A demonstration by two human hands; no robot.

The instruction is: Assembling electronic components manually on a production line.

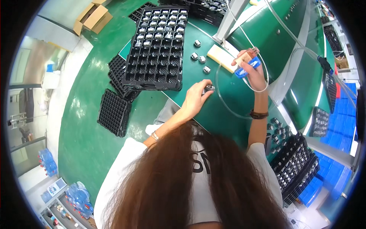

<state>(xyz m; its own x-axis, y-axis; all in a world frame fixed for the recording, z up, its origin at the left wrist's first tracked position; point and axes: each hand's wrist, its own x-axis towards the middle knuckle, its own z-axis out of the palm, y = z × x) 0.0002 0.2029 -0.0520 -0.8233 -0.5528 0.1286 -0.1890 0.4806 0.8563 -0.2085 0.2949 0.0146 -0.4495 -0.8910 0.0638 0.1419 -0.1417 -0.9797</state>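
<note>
Beside tray [156,45], four loose metal parts [200,58]

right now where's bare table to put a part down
Bare green table lies between the left hand, the right hand and the tubing loop. It is crowded near the black tray and its loose metal parts.

An open brown cardboard box [92,17] is sitting on the green floor at the upper left, its flaps spread wide — beside a pale grey wall. Shrink-wrapped packs of blue-tinted bottles [79,198] are lying at the lower left, another pack [47,161] further left, and a small white-and-blue carton [55,187] is resting between them — its print too small to tell.
</note>
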